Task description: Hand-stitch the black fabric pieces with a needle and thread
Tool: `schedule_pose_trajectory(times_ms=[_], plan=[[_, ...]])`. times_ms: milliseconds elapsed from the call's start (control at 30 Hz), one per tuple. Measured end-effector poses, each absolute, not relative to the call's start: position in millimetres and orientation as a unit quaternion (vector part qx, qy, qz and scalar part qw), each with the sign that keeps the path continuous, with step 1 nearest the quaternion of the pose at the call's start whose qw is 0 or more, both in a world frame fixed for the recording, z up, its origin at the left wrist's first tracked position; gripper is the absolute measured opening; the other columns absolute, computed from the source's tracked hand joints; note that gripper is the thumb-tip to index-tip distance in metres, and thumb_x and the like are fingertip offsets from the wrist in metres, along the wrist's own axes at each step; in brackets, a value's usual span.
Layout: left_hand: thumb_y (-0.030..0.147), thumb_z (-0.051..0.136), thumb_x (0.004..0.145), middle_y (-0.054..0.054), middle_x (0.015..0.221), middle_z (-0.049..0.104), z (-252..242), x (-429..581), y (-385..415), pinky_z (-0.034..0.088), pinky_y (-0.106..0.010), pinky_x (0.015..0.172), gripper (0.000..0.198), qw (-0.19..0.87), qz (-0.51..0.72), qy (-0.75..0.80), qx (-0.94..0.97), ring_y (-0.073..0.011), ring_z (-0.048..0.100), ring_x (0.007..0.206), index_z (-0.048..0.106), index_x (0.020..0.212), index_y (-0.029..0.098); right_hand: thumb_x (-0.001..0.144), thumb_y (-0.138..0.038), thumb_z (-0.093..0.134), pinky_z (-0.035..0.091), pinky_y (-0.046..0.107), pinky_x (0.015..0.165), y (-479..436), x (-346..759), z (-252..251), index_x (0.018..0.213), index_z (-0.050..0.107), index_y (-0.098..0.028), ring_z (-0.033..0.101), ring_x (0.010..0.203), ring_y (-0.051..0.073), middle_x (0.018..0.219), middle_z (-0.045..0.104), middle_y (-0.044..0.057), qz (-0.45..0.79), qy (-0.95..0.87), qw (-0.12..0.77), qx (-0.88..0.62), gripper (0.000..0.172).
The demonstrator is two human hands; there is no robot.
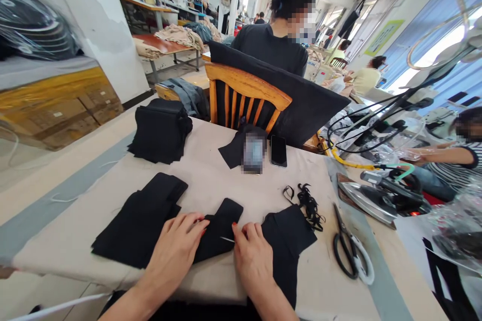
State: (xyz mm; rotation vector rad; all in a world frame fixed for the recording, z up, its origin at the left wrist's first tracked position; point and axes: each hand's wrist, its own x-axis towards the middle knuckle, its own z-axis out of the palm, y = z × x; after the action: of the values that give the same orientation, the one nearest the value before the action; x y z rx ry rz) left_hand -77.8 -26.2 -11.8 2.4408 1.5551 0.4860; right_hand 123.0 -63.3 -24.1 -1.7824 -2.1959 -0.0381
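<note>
A small black fabric piece [220,225] lies between my hands on the cloth-covered table. My left hand [178,241] is closed at its left edge, thumb and fingertips close together on the cloth. My right hand [254,251] is closed at the right edge, and a thin pale pointed tool [227,239] sticks out leftward from its fingers over the fabric. What kind of tool it is I cannot make out. Left of my left hand lies a stack of black fabric pieces [131,225]. More black cut pieces [288,230] lie beside my right hand.
A taller black fabric stack [160,128] stands at the back left. Scissors [348,246], black fabric strips [311,205] and an iron [384,193] are on the right. A phone [278,150] lies near a wooden chair [244,88], where a person sits facing away.
</note>
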Motion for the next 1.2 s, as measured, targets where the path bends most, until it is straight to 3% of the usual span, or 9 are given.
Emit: schedule_pose_trajectory(times_ms=[167,367,533,700,833,1033,1200], plan=[[0.026,0.041,0.095,-0.009,0.105,0.062,-9.6,-66.0,-6.8,0.046,-0.041,0.082,0.023,0.142,0.188,0.557,0.796,-0.0265,0.060,0.093,0.063,0.100,0.019,0.075,-0.005,0.058,0.049,0.029,0.061,-63.0,122.3,-20.3,0.116,0.064,-0.019,0.055,0.083,0.023,0.085,0.060,0.007,0.007,-0.767,0.169,-0.619,0.043],[0.022,0.049,0.087,-0.003,0.089,0.061,-1.8,-56.9,3.8,0.046,-0.036,0.074,0.011,0.231,0.199,0.539,0.785,-0.0230,0.060,0.081,0.052,0.077,0.023,0.083,-0.018,0.062,0.049,0.030,0.061,-56.2,119.1,-21.0,0.105,0.068,-0.021,0.057,0.081,0.024,0.082,0.061,0.006,0.012,-0.752,0.187,-0.632,0.022],[0.021,0.044,0.088,0.002,0.071,0.062,3.9,-51.3,3.1,0.046,-0.029,0.060,0.010,0.322,0.195,0.550,0.746,-0.0189,0.062,0.063,0.047,0.079,0.024,0.081,-0.018,0.066,0.050,0.030,0.058,-54.1,118.3,-24.7,0.103,0.068,-0.021,0.058,0.081,0.025,0.083,0.062,0.006,0.007,-0.748,0.180,-0.639,0.022],[0.028,0.045,0.089,0.002,0.077,0.068,4.4,-53.0,14.5,0.050,-0.028,0.068,0.010,0.384,0.210,0.536,0.722,-0.0187,0.067,0.074,0.051,0.083,0.024,0.081,-0.017,0.066,0.050,0.030,0.059,-54.9,119.1,-24.2,0.101,0.068,-0.022,0.058,0.081,0.024,0.082,0.062,0.006,0.005,-0.751,0.184,-0.635,0.020],[0.023,0.046,0.086,0.002,0.073,0.067,3.3,-55.4,16.6,0.047,-0.029,0.066,0.010,0.371,0.205,0.537,0.729,-0.0192,0.065,0.070,0.053,0.078,0.024,0.082,-0.018,0.066,0.051,0.030,0.060,-55.0,119.7,-24.9,0.103,0.067,-0.023,0.058,0.081,0.024,0.083,0.062,0.006,0.009,-0.751,0.183,-0.635,0.021],[0.025,0.039,0.092,-0.005,0.085,0.068,5.3,-54.4,10.3,0.043,-0.033,0.070,0.020,0.329,0.195,0.546,0.745,-0.0236,0.064,0.078,0.058,0.087,0.022,0.082,-0.018,0.066,0.051,0.032,0.059,-55.8,120.6,-26.2,0.103,0.066,-0.023,0.059,0.080,0.025,0.083,0.062,0.006,0.014,-0.750,0.188,-0.634,0.022],[0.028,0.049,0.088,0.000,0.077,0.065,9.5,-54.7,9.9,0.038,-0.031,0.061,0.015,0.327,0.185,0.541,0.752,-0.0224,0.061,0.069,0.059,0.077,0.023,0.077,-0.015,0.070,0.050,0.034,0.063,-54.0,116.9,-21.8,0.090,0.063,-0.019,0.060,0.080,0.026,0.082,0.063,0.006,0.055,-0.703,0.205,-0.679,0.015]])
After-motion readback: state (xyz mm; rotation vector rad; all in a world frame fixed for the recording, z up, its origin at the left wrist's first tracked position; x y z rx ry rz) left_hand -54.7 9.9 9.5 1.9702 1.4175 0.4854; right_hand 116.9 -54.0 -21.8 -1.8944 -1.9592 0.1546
